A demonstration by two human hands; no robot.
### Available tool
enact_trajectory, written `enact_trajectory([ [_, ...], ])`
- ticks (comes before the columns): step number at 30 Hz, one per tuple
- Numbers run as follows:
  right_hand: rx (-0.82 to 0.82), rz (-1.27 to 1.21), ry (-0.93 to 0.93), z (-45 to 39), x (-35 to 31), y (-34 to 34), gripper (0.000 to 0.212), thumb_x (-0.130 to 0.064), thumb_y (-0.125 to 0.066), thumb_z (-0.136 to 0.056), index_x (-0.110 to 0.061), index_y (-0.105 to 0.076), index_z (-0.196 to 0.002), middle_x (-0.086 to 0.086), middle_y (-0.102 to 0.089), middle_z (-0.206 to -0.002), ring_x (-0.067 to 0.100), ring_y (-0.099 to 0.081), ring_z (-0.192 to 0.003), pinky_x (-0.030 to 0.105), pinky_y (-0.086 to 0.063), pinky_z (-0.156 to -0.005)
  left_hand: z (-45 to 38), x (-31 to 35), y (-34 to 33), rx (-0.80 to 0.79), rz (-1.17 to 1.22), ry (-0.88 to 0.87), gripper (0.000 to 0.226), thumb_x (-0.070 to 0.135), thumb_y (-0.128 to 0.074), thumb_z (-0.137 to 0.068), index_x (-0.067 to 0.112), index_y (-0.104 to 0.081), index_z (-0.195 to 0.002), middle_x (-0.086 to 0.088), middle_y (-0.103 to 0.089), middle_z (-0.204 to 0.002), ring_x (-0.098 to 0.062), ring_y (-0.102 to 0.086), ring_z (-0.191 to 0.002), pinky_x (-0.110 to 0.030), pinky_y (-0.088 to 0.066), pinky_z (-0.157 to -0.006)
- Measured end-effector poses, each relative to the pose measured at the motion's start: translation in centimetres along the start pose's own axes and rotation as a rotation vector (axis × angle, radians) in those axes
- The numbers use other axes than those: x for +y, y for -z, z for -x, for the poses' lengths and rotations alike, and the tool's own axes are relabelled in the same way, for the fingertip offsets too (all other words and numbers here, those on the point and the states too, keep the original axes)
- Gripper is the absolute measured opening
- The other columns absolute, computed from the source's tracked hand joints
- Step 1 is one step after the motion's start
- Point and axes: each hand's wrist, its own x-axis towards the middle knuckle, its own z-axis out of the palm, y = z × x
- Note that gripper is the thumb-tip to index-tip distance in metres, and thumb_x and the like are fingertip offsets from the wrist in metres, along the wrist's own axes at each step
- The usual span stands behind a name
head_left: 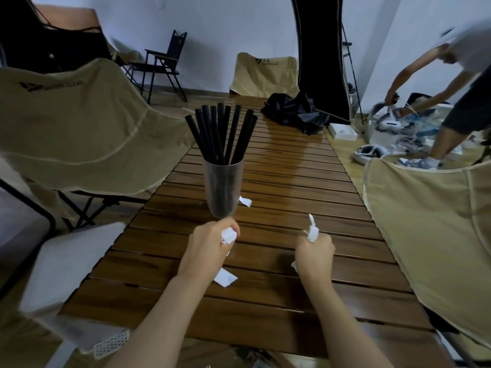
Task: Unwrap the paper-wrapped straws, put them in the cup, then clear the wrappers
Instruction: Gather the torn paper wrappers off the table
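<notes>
Left hand [210,243] curled round a crumpled white wrapper wad [229,235], just short of the cup's foot on the near side; right hand [314,252] curled round a twisted wrapper bundle [312,231], its tail poking up and away, set to the right of the cup and a little nearer the viewer. Slatted wooden surface [292,181] running long and away from the viewer, cup [223,192] standing upright near its left edge, well filled with black straws [223,131] that fan upward out of the rim. No wrapped straw to be seen anywhere, so unwrapping judged done and only clearing left. Three loose scraps still lying flat: one paper scrap [225,278] near and slightly right of the left wrist, nearer the viewer than the cup; one small scrap [245,201] touching or just beside the cup's base on its right; one tiny scrap [293,265] against the left side of the right wrist. Nearest reach judged thus: left hand for the first two, right hand for the third.
</notes>
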Motion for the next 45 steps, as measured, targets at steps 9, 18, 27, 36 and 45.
enact_trajectory([
  [9, -0.185, -0.028, 0.02, 0.7, -0.7, 0.6, 0.065, -0.06, -0.027, -0.095, -0.007, -0.056, -0.07, 0.002, -0.062, -0.068, 0.014, -0.059, -0.064, 0.027, -0.045, -0.06, 0.6, -0.1, 0.5, 0.029, -0.069, 0.034, 0.038, 0.057, -0.062, -0.082, 0.03, -0.056, -0.108, 0.007, -0.063, -0.1, -0.007, -0.057, -0.085, -0.012, -0.044, -0.067],
  [18, -0.3, 0.153, 0.314, 2.5, 1.8, 1.0, 0.025, -0.019, -0.04, -0.101, -0.03, -0.043, -0.123, -0.013, -0.056, -0.095, -0.001, -0.054, -0.082, 0.004, -0.041, -0.065, 2.3, -1.1, 0.8, -0.159, -0.243, -0.029, 0.069, 0.081, -0.062, -0.06, 0.036, -0.049, -0.111, 0.011, -0.055, -0.108, -0.007, -0.056, -0.093, -0.02, -0.052, -0.073],
  [27, -0.28, 0.576, 0.548, 1.6, 3.7, -0.1, 0.021, -0.022, -0.063, -0.087, -0.024, -0.057, -0.107, -0.01, -0.041, -0.114, 0.016, -0.048, -0.105, 0.031, -0.052, -0.084, 3.4, -1.1, 0.0, -0.093, -0.281, -0.019, 0.058, 0.069, -0.061, -0.074, 0.036, -0.047, -0.119, 0.008, -0.044, -0.122, -0.008, -0.05, -0.104, -0.013, -0.048, -0.073],
  [36, -0.224, 0.626, 0.612, 2.3, 3.3, -0.6, 0.014, -0.035, -0.058, -0.091, -0.024, -0.055, -0.1, -0.01, -0.049, -0.105, 0.006, -0.047, -0.096, 0.02, -0.047, -0.081, 4.2, -1.0, -1.1, 0.062, -0.429, 0.05, 0.05, 0.059, -0.051, -0.088, 0.032, -0.045, -0.13, 0.004, -0.049, -0.126, -0.01, -0.052, -0.106, -0.014, -0.046, -0.069],
  [45, -0.02, 0.488, 0.482, 2.3, 2.9, 0.2, 0.008, -0.021, -0.062, -0.09, -0.013, -0.058, -0.089, -0.01, -0.048, -0.075, -0.003, -0.043, -0.064, 0.009, -0.029, -0.052, 3.6, -2.5, -1.0, 0.057, -0.384, 0.061, 0.058, 0.03, -0.075, -0.079, 0.03, -0.046, -0.129, 0.003, -0.055, -0.122, -0.012, -0.054, -0.112, -0.018, -0.052, -0.076],
])
